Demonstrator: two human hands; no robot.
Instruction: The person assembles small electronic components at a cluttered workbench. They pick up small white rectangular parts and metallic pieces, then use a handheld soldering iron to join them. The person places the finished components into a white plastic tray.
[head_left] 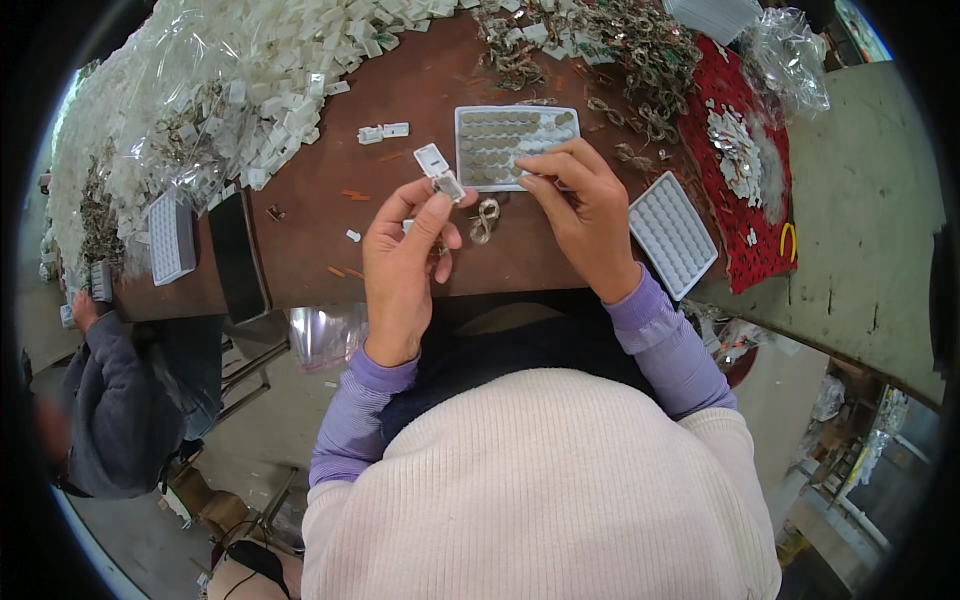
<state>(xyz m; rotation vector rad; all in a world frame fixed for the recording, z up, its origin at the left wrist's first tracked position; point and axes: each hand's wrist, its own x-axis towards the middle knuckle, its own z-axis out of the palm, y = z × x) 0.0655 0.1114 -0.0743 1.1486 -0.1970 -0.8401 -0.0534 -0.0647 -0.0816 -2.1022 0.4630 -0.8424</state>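
Observation:
My left hand [398,270] holds up a small white plastic case [432,160], its hinged halves folded open, between thumb and fingers. More small pieces show among the curled fingers, too hidden to name. My right hand [588,205] is closed in a pinch at a white tray [562,134] with rows of round grey discs, some pockets at its right bare. Whatever sits between those fingertips is hidden. Between the hands lies a small coil of wire [484,221] on the brown table. Another open white case [383,132] rests to the left of the tray.
A large heap of white cases [270,70] fills the far left; tangled wire bundles [640,50] lie far right. A second pocketed tray [673,235] stands by my right forearm, near a red cloth [745,268] with a yellow-handled tool [788,242]. A co-worker's sleeve [120,385] is at left.

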